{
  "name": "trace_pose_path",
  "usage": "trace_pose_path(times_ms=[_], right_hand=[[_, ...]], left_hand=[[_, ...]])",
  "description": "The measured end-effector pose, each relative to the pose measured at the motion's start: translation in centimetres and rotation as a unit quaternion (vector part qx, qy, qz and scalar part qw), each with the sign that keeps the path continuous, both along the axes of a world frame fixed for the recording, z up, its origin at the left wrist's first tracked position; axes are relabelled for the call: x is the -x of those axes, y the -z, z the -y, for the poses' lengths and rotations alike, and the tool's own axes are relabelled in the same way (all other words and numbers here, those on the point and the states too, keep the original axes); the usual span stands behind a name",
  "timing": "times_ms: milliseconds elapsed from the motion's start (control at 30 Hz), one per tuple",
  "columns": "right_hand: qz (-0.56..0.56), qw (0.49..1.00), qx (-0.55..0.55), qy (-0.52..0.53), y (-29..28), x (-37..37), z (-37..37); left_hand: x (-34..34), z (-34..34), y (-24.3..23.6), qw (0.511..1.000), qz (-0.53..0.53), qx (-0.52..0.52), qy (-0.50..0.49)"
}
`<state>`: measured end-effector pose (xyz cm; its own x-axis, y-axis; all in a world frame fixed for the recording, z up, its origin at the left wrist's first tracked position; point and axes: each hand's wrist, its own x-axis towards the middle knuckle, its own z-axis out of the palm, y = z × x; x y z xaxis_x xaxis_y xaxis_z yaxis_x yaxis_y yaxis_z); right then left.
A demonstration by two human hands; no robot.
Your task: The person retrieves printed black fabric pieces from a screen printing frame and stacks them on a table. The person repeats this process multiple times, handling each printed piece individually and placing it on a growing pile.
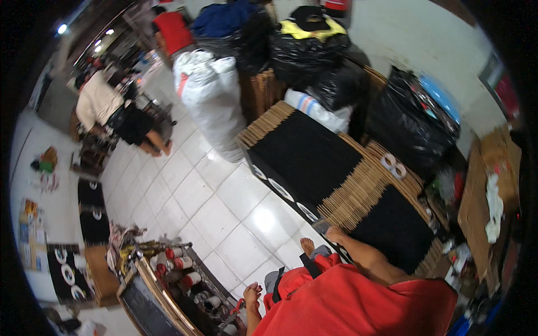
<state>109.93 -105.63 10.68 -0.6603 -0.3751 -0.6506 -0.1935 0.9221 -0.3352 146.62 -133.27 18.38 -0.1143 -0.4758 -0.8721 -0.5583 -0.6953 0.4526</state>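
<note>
My right arm reaches forward, and my right hand (335,234) is closed at the near corner of a board covered in black cloth (314,159), at the edge of a stack of wooden boards (358,193). Its fingertips are partly hidden. White ring shapes (280,189) show along the black cloth's left edge. Low in the view, my left hand (253,293) hangs beside my red shirt with its fingers loosely bent, and I see nothing held in it. Nearest to it is a rack of jars and cans (190,279) with red and white parts.
A tall white sack (208,98) and black plastic bags (414,120) stand behind the boards. Two tape rolls (393,166) lie on the right-hand stack. Cardboard (487,201) leans at far right. A person in a beige shirt (101,101) bends over at left; another wears red (172,31).
</note>
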Motion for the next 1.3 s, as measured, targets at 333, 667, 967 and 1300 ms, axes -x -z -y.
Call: trace_pose_path(times_ms=[333,667,967,1300], right_hand=[[0.248,0.954,0.082,0.144,3.4,4.0,4.3],[0.110,0.966,0.082,-0.218,1.7,3.1,8.4],[0.262,0.963,0.027,-0.062,2.0,6.5,13.4],[0.281,0.956,0.045,-0.065,1.0,5.3,15.0]], left_hand=[[-4.6,-5.6,1.2,0.986,0.079,0.000,-0.148],[-6.3,-15.4,4.5,0.974,0.217,-0.013,-0.057],[-6.0,-13.4,6.3,0.977,0.170,0.042,-0.125],[-4.2,-14.4,7.8,0.968,0.158,0.088,-0.175]])
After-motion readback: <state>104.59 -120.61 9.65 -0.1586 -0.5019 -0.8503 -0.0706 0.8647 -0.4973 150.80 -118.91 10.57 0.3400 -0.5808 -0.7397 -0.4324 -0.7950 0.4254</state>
